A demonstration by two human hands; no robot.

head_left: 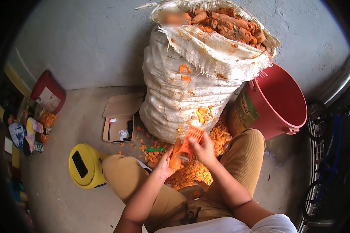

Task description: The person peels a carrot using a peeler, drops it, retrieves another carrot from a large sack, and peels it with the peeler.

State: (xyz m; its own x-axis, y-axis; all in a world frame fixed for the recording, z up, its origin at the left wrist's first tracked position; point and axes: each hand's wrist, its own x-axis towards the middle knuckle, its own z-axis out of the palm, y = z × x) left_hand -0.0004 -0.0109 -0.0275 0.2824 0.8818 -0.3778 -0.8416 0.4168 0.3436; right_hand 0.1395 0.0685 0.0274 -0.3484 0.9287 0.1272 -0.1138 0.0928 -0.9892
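Note:
My left hand (pixel 165 166) is closed around a peeled-looking orange carrot (pixel 175 157), held upright between my knees. Fingers of my right hand (pixel 204 150) wrap an orange plastic peeler (pixel 192 140) with a perforated handle. Its lower end lies against or just beside the carrot; which of the two I cannot tell. Beneath both hands is a heap of orange peelings (pixel 188 175) on the floor. Just left of the carrot, a green-handled object (pixel 154 149) lies among the peelings.
A big white woven sack (pixel 179 73) full of unpeeled carrots (pixel 231 27) stands ahead. A red tub (pixel 284 97) is right of it. On the left are an open cardboard box (pixel 118 110), a yellow-lidded bucket (pixel 90 163) with a phone on top, and a dark red bucket (pixel 48 91).

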